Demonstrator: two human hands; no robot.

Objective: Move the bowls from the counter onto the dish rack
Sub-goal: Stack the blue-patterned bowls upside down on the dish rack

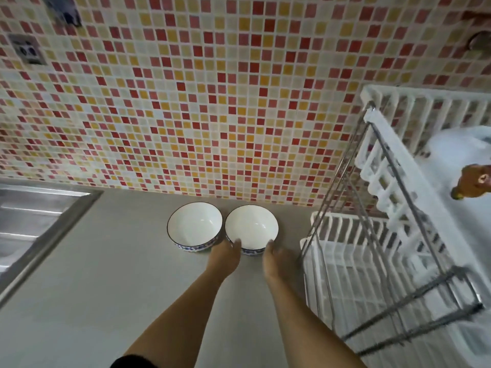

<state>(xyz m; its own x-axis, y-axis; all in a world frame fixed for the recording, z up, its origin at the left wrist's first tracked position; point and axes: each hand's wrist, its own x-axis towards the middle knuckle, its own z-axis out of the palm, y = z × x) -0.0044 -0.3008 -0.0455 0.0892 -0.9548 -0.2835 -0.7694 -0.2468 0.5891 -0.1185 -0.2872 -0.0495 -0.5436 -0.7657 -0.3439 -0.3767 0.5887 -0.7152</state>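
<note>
Two white bowls with blue-patterned outsides stand side by side on the grey counter (106,261) near the tiled wall: the left bowl (194,225) and the right bowl (251,227). My left hand (226,257) touches the near left rim of the right bowl, thumb on the rim. My right hand (275,258) touches its near right side. Both hands clasp that bowl, which rests on the counter. The two-tier dish rack (372,235), white plastic slats on a metal frame, stands to the right.
A steel sink (32,221) lies at the left edge. A mosaic tile wall (212,102) rises behind the bowls, with a socket (26,49) on it. A brown bottle (474,181) and a white item sit on the rack's upper tier.
</note>
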